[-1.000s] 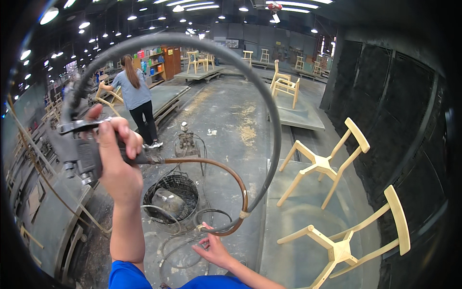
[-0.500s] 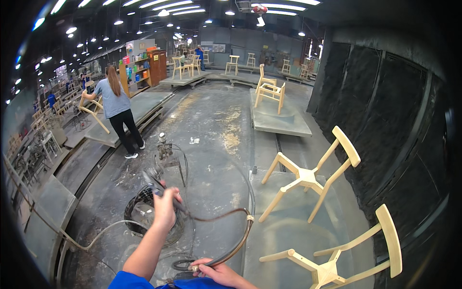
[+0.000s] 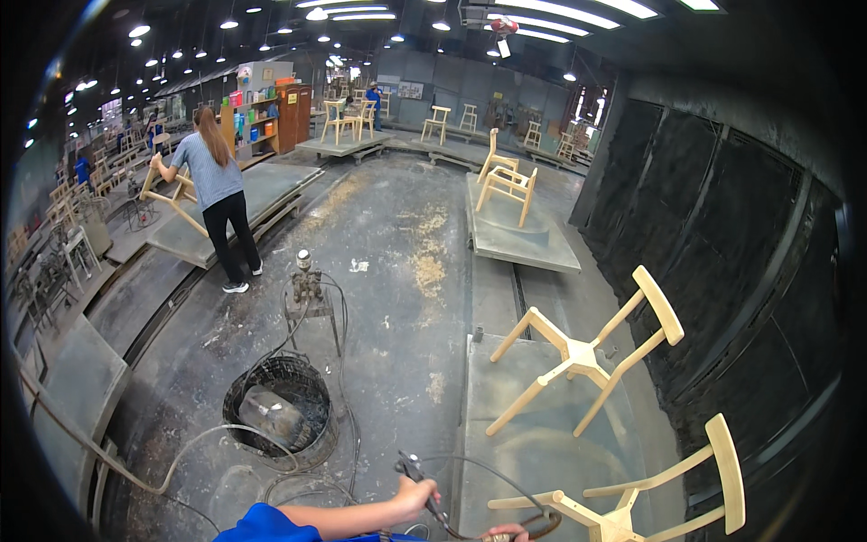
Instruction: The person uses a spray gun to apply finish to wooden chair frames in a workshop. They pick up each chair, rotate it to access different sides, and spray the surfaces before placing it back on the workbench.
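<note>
My left hand is closed around a spray gun near the lower middle, the arm reaching in from a blue sleeve. A hose loops from the gun to the right. At the bottom edge my right hand, partly cut off, has its fingers wrapped round the hose by a fitting. Beside my right hand lies a pale wooden chair frame, seatless, its legs pointing left. A second such chair frame lies farther off on the same grey platform.
A dark, crusted bucket with a cylinder inside stands on the left, with a pump on a stand behind it. Hoses trail across the floor. Another platform carries chairs. A person handles a chair farther left. A dark wall runs along the right.
My left hand has swung down and right with the spray gun, away from above the bucket. My right hand has moved right and lower. The person at left still holds the chair.
</note>
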A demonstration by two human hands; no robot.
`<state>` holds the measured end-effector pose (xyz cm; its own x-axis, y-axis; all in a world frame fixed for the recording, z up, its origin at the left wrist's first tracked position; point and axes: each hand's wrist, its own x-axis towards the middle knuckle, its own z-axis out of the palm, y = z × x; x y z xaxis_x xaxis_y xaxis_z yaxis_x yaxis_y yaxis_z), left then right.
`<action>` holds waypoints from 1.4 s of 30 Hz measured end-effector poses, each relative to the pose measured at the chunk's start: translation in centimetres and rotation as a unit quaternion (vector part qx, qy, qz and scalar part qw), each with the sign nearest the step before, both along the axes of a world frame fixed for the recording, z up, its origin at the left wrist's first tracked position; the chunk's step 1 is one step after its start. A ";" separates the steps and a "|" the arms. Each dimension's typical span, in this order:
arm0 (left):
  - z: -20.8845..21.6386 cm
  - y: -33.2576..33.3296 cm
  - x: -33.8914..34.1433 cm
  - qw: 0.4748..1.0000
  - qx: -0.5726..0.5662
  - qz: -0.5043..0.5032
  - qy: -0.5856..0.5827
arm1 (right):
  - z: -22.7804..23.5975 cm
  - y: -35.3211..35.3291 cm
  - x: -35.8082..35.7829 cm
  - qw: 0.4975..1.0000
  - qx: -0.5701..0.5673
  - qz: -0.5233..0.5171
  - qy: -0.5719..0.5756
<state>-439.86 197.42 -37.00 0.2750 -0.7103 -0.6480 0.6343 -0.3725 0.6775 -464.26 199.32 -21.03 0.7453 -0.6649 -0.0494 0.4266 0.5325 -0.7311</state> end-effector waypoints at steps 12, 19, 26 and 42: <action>-3.9 3.7 -4.1 0.976 -0.106 -0.084 -0.169 | -6.9 3.4 6.1 0.907 -0.111 -0.094 0.395; 1.0 7.3 -5.2 0.912 -0.174 -0.357 -0.100 | -11.3 2.9 3.8 0.901 0.058 -0.082 0.423; 8.1 11.2 -12.4 0.793 -0.127 -0.595 -0.035 | -10.5 10.0 -6.3 0.898 0.015 -0.180 0.401; 9.6 5.3 -23.9 0.907 -0.077 -0.354 0.215 | 1.6 28.5 -19.1 0.823 0.071 -0.438 0.356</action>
